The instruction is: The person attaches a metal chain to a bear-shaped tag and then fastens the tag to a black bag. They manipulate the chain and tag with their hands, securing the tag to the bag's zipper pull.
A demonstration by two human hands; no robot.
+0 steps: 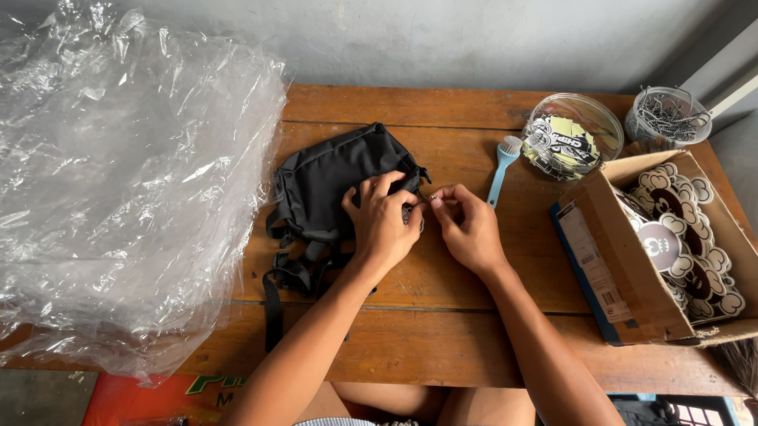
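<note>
A small black bag (333, 181) with loose straps (287, 277) lies on the wooden table (441, 343). My left hand (385, 220) rests on the bag's right end, fingers curled around it near the zipper. My right hand (468, 225) sits just to the right, thumb and forefinger pinched on a small metal piece at the bag's corner. The two hands touch at the fingertips. What exactly the pinched piece is stays too small to tell.
A big heap of clear plastic wrap (108, 176) covers the table's left. A light-blue brush (502, 167) lies right of the hands. At the back right stand a clear tub of stickers (569, 145) and a tub of metal clips (666, 115). A cardboard box (615, 274) holds cut-out tags.
</note>
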